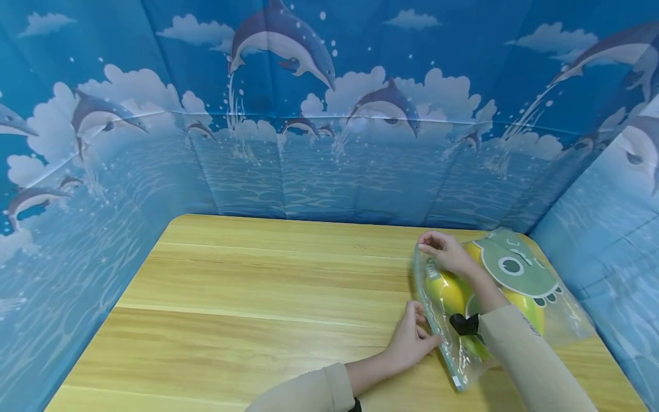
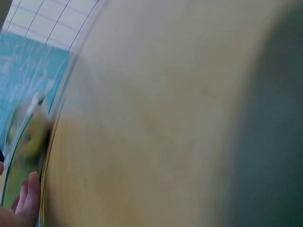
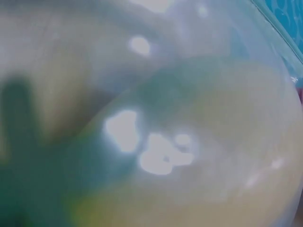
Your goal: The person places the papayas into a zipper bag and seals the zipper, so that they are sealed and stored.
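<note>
A clear zip bag [image 1: 563, 320] with a green cartoon print lies at the table's right side, its zip edge facing left. Several yellow round fruits [image 1: 447, 292] show through the plastic, with something green low in the bag. At the far end of the zip edge, my right hand [image 1: 453, 252] pinches the strip, its forearm crossing over the bag. My left hand [image 1: 409, 343] is at the lower part of that edge, thumb against the strip and fingers loosely extended beside it. The left wrist view catches its fingers [image 2: 29, 198] close to the bag [image 2: 23, 146]. Blurred plastic [image 3: 189, 142] fills the right wrist view.
The wooden table [image 1: 247, 320] extends left from the bag. A blue dolphin-print curtain [image 1: 329, 166] stands along its back and sides. A black band [image 1: 465, 324] sits at the right wrist, next to the beige sleeve [image 1: 525, 355].
</note>
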